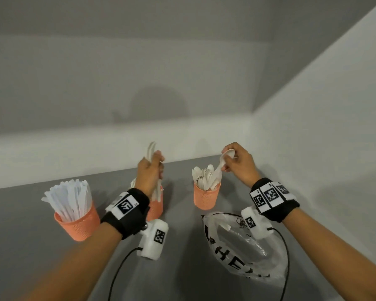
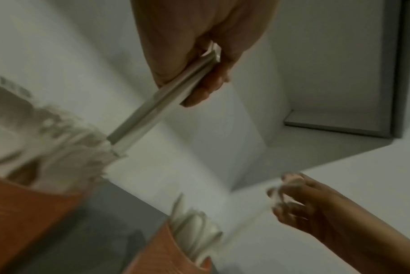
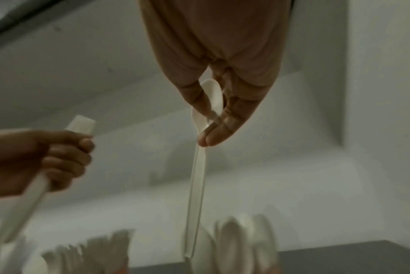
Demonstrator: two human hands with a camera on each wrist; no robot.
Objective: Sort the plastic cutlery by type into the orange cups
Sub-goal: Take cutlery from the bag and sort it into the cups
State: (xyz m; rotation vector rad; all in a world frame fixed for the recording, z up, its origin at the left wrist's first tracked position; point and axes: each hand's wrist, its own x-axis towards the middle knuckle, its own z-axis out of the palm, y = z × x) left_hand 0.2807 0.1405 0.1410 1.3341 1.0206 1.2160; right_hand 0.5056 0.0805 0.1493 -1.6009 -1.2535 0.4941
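On the grey table [image 1: 20, 246], the left orange cup [image 1: 78, 224] stands packed with white knives [image 1: 70, 198]. The left hand [image 1: 149, 172] grips a bundle of white cutlery [image 2: 166, 100] above the middle cup [image 1: 155, 208]. The right hand [image 1: 240, 164] pinches one spoon [image 3: 199, 166] by its bowl, handle down over the spoon-filled right cup [image 1: 206, 196], behind a clear plastic bag [image 1: 243, 253].

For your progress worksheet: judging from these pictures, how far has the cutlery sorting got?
Nearly done. All three cups, left, middle and right, hold cutlery. The right hand pinches a spoon above the right cup; the left hand grips white pieces. The plastic bag looks almost empty.
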